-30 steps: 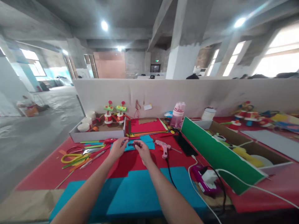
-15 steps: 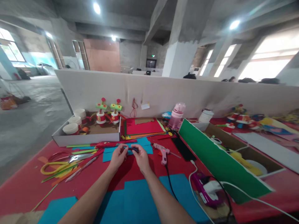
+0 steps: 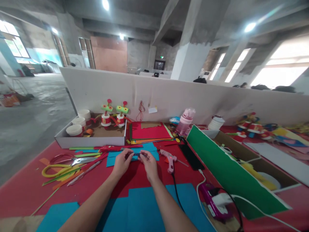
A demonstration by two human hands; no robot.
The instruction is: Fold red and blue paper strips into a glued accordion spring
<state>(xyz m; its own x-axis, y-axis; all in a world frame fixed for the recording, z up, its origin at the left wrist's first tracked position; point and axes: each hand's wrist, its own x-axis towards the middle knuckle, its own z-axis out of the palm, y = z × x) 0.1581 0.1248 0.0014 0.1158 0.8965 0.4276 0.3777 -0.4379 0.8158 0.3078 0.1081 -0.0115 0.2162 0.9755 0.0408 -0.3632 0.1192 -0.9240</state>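
Above the table's middle, my left hand (image 3: 123, 162) and my right hand (image 3: 149, 163) pinch the two ends of a small dark paper spring (image 3: 136, 154). Several ridges of it show between the fingertips; its ends are hidden by them. Behind and below the hands lie sheets of blue paper (image 3: 151, 149). A pink hot glue gun (image 3: 171, 161) rests to the right of my right hand, its small red light lit. Left of my left hand are yellow-and-red-handled scissors (image 3: 83, 161) and several coloured paper strips (image 3: 66, 175).
A cardboard tray (image 3: 91, 141) holds white cups and two paper-cup figures (image 3: 106, 120). Coloured sheets (image 3: 151, 131), a pink bottle (image 3: 185, 120) and a phone (image 3: 190, 156) stand or lie further back. On the right are a green-sided box (image 3: 231, 174) and a purple power strip (image 3: 213, 201) with cables.
My right hand has shifted slightly right, with its fingers turned, and the spring's ridges show more widely spaced. The whole view has moved a little.
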